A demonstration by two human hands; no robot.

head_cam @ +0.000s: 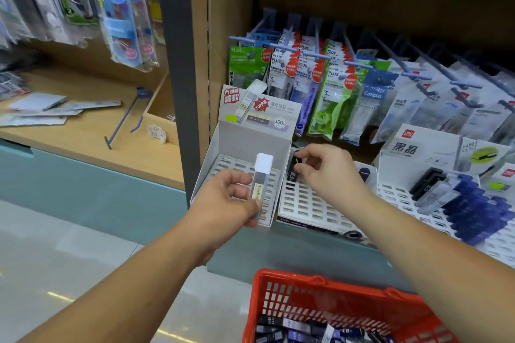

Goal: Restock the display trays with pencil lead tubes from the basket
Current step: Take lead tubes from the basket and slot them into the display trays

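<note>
The red basket (281,284) is cut off at the bottom. The tubes inside it are a dark, blurry heap. The black tube (292,171) is half hidden behind the right hand (330,172), whose fingers (312,154) pinch it at the back of the white tray (306,205). The left hand (223,199) grips a clear tube (260,179). Its white cap sticks up above the fingers, in front of the grey tray (213,152).
</note>
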